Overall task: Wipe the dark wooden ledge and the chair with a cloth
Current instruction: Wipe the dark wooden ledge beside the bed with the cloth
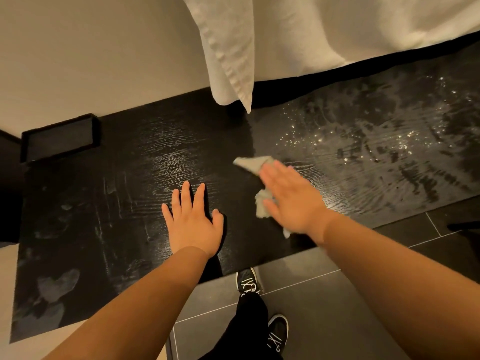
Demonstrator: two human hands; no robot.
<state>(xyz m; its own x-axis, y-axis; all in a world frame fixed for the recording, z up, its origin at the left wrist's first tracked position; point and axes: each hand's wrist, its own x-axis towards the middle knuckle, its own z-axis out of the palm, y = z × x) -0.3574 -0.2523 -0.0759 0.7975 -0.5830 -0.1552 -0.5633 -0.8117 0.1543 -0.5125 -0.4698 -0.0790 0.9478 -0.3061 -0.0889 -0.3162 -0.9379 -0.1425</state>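
The dark wooden ledge (124, 193) runs below a hanging white towel (231, 55), its right part streaked and speckled with wet droplets. The left hand (193, 224) lies flat on it, fingers spread and holding nothing. The right hand (291, 201), fingers extended, presses a pale cloth (253, 163) against the ledge; a black tray (59, 139) sits far left.

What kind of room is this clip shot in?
Probably a hotel bedroom: white bedding hangs over a dark wooden ledge beside a grey tiled floor.
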